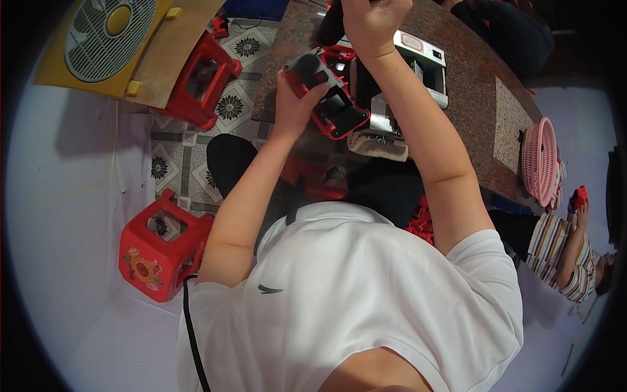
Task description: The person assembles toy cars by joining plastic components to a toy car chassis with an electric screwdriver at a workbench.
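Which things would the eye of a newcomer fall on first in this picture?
Probably first on the white shirt filling the lower middle, and the red-and-black part that the left hand grips, near upper centre. Next, perhaps, the yellow fan at upper left and the pink basket at the right, beside the speckled brown table.

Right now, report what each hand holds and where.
Left hand: the red-and-black casing, by its left side. Right hand: cannot tell; the frame cuts it.
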A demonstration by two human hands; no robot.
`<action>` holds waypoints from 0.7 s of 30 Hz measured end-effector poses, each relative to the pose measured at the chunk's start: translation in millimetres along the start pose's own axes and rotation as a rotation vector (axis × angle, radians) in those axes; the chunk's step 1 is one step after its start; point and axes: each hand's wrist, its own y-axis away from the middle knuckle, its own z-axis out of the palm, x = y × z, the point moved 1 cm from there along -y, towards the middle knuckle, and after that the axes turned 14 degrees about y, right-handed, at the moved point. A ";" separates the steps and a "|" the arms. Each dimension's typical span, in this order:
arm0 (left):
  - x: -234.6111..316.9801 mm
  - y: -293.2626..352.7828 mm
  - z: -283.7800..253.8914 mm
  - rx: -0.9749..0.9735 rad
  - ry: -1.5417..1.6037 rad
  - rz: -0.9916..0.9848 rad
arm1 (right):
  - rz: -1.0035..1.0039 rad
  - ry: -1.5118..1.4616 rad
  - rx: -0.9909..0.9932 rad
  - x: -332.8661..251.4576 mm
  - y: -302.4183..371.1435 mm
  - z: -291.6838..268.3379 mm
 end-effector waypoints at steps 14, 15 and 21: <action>8.1 4.8 3.1 0.020 -0.031 0.101 | 0.341 -0.180 -0.119 -51.3 5.9 -76.2; 8.2 4.8 3.3 0.008 -0.011 0.086 | 0.365 -0.099 -0.185 -58.2 10.3 -90.9; -1.4 -2.0 2.0 -0.029 -0.005 0.081 | 0.234 0.127 -0.262 -53.6 64.9 -151.9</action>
